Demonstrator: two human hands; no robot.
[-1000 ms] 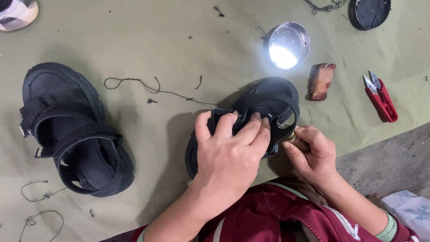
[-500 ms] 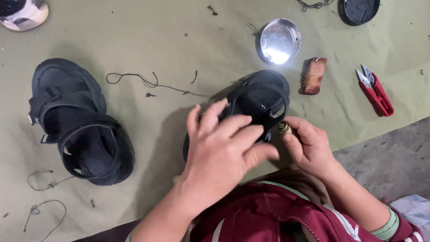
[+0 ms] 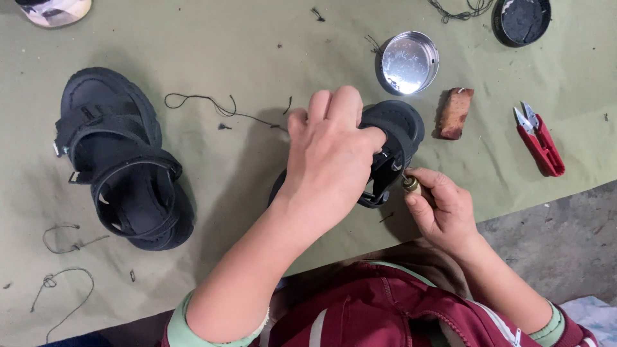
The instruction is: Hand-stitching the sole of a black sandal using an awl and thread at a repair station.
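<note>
The left hand [image 3: 331, 151] has lifted, fingers now together over the black sandal [image 3: 392, 138] — right hand [image 3: 443, 209] fingers stay clamped on a small brass-tipped tool [image 3: 410, 185] at its strap.

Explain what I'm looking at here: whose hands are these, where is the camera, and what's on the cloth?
One camera, worn on the person's head, looks down at their own bare hands. The left hand grips a black sandal. The right hand pinches a small metal-tipped tool against the sandal's side. Everything lies on an olive cloth: a second black sandal at the left, a shiny round tin, a brown block, red snips and loose dark threads.
</note>
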